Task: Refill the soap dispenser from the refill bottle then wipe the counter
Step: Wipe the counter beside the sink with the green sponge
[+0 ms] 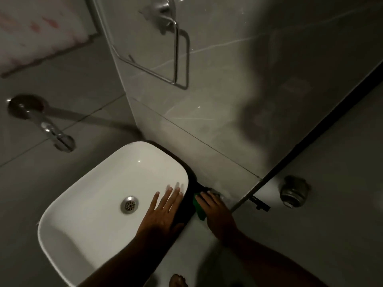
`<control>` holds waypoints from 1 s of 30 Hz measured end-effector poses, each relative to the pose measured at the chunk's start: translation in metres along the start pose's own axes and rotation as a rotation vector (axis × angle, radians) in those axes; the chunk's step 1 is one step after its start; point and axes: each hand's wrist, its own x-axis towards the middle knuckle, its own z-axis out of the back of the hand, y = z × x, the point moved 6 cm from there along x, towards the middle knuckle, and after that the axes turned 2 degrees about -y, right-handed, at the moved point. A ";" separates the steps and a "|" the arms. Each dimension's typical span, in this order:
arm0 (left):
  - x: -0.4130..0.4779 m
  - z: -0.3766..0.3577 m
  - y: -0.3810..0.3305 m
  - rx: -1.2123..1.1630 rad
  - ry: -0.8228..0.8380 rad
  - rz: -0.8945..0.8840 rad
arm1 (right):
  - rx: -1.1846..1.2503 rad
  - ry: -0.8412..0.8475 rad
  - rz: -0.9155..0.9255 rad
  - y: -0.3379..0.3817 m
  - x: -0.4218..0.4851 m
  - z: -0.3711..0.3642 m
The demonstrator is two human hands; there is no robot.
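Observation:
A white basin [99,195] sits on a narrow dark counter [191,183] against a grey tiled wall. My left hand [163,210] lies flat and spread on the basin's right rim, holding nothing. My right hand [215,212] presses down on a green cloth or sponge [199,211] on the dark strip of counter between the basin and the wall. Only the green edge shows under the fingers. No soap dispenser or refill bottle is visible.
A chrome tap [53,133] juts from the wall above the basin's left. A metal towel ring [178,54] hangs on the wall corner above. A round metal drain fitting [293,191] is on the floor at right. A bare foot [177,281] shows at the bottom edge.

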 end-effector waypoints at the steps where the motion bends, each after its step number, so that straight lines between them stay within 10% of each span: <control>1: 0.000 -0.001 0.001 0.002 -0.011 -0.008 | -0.005 0.002 0.006 0.002 0.007 -0.001; 18: 0.002 -0.003 0.003 -0.059 -0.026 -0.015 | -0.174 0.124 0.374 0.022 0.018 -0.069; 26: -0.026 -0.010 0.008 -0.033 0.007 -0.035 | -0.025 0.165 0.017 0.015 0.064 -0.051; 30: -0.050 -0.013 0.010 -0.041 -0.042 -0.049 | 0.009 0.075 0.187 0.042 0.027 -0.061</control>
